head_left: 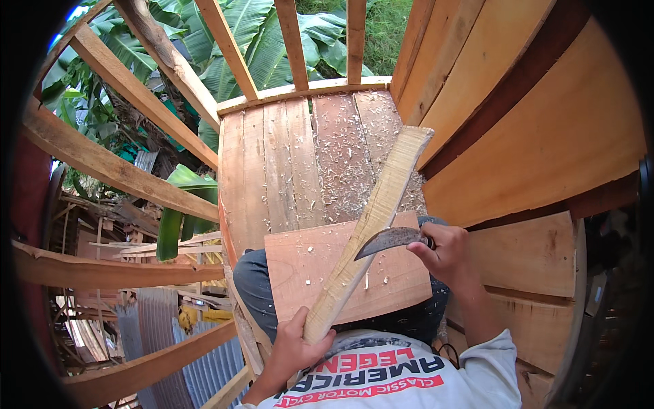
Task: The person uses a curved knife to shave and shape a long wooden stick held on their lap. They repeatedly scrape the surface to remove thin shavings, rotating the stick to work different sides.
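My left hand (300, 345) is closed round the near end of a long, pale wooden strip (381, 198). The strip slants away from my belly toward the far right, over a flat wooden board (300, 266) lying across my lap. In my right hand (443, 253) is a knife (390, 240) with a broad, curved, dark blade, its handle mostly hidden by my fingers. The blade lies across the strip near its middle, pointing left; whether it bites into the wood I cannot tell. A few small wood chips (327, 281) lie on the board.
Curly shavings cover the plank floor (272, 163) ahead of me. Wooden railing bars (136, 163) run along the left and far sides, with banana leaves (245, 48) beyond. A plank wall (538, 129) rises at the right. Corrugated metal sheets (163, 334) show below at left.
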Demonstrator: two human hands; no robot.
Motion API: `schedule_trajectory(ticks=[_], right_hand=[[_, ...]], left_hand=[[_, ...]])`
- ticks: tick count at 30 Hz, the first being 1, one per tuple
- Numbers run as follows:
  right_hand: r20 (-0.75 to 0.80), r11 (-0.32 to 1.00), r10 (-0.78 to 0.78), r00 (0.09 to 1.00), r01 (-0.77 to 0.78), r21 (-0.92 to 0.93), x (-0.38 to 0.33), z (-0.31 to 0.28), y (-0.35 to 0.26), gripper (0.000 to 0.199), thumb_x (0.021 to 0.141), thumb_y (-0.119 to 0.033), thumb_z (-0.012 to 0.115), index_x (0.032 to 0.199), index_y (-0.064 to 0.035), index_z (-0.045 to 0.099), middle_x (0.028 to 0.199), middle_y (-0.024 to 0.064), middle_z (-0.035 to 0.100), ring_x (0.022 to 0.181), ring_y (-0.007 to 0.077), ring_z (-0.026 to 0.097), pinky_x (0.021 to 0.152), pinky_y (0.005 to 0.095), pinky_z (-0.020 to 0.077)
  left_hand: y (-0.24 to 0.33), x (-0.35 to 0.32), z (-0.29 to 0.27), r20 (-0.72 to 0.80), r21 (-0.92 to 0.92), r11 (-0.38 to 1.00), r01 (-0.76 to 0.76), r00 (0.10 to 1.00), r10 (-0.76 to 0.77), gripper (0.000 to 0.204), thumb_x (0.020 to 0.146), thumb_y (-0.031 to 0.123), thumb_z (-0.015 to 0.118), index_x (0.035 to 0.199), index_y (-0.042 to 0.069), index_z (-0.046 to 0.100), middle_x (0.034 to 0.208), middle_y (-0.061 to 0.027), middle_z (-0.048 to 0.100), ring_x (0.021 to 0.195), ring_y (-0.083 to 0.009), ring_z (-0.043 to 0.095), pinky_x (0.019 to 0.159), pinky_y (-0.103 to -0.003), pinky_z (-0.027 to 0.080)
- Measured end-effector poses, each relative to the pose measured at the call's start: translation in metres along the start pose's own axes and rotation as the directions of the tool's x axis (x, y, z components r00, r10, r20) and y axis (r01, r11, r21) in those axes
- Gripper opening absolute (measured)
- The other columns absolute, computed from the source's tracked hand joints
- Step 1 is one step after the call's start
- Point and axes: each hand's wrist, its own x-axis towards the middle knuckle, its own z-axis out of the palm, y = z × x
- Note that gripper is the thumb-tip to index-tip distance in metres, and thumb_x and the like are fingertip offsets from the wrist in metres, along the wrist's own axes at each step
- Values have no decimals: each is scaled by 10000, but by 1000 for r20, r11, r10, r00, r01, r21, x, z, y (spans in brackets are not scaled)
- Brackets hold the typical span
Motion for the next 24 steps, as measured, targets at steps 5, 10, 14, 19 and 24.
schedule_trajectory(ticks=[5, 10, 14, 19, 24], right_hand=[[113, 986, -168, 979, 167, 20, -21, 9, -30, 425, 789, -448, 665, 686, -42, 587, 559, 141, 550, 516, 313, 580, 461, 364, 435], [-7, 999, -41, 999, 41, 9, 0, 2, -18, 407, 810, -439, 650, 689, -59, 569, 541, 124, 539, 521, 305, 582, 474, 360, 445], [16, 995, -40, 999, 38, 97, -6, 12, -14, 434, 806, -441, 654, 656, -49, 548, 540, 137, 517, 507, 299, 572, 460, 371, 428], [-23, 935, -321, 947, 320, 151, -19, 20, -30, 453, 822, -434, 642, 641, -37, 522, 509, 131, 487, 469, 303, 539, 427, 361, 394], [-105, 991, -118, 987, 124, 54, 1, 14, -9, 465, 801, -457, 649, 630, -51, 503, 527, 100, 504, 490, 277, 563, 445, 347, 415]], left_hand=[[-1, 5, -2, 14, -18, 999, -34, 999, 34, 340, 690, 199, 736, 874, -28, 561, 638, -179, 615, 597, -265, 667, 543, -325, 498], [0, 1, -5, 35, 17, 1000, 7, 999, -8, 337, 688, 203, 739, 850, -24, 549, 635, -186, 612, 600, -277, 668, 540, -331, 499], [2, -3, -7, 27, 19, 1000, 13, 1000, -14, 343, 690, 207, 738, 848, -25, 540, 636, -190, 611, 600, -285, 667, 541, -337, 499], [3, 0, -5, 22, 1, 1000, -30, 999, 30, 353, 698, 214, 732, 860, -31, 536, 640, -195, 609, 617, -295, 671, 547, -346, 504], [1, -2, -7, 52, -5, 1000, 19, 998, -19, 364, 705, 216, 728, 892, -36, 542, 644, -193, 612, 629, -296, 674, 561, -344, 510]])
